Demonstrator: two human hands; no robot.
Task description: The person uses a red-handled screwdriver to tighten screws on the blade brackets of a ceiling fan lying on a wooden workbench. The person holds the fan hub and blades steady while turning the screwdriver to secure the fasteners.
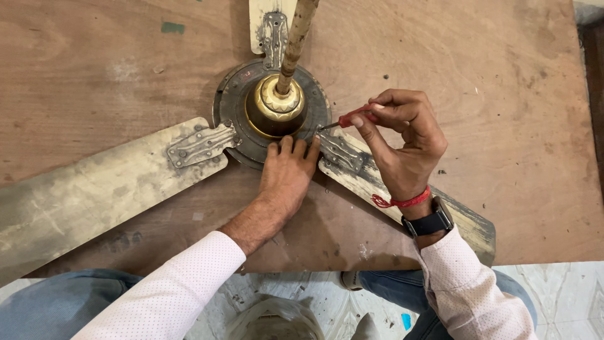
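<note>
- Our right hand (402, 141) pinches a small screwdriver (349, 118) with a red handle between thumb and fingers; its metal tip touches the rim of the fan motor (318, 110), just where the right-hand blade bracket (340, 151) meets it.
- Our left hand (286, 173) lies flat with the fingers close together, holding nothing; the fingertips (286, 146) press against the near edge of the round motor housing.
- The ceiling fan lies on a brown wooden board (503, 94), with a brass-coloured dome (275, 104) in the middle of the dark motor and a worn rod (297, 38) rising from it toward the top of the view.
- We see three blades spreading out from the motor: a long grimy one (82, 195) to the left, one (371, 182) running down to the right beneath our right wrist, and a short stub (258, 19) at the top.
- A red thread (402, 201) and a dark watch (431, 220) sit on our right wrist, and both arms wear light dotted sleeves (182, 283).
- Below the board we see our blue jeans (50, 302) and a pale tiled floor (560, 289).
</note>
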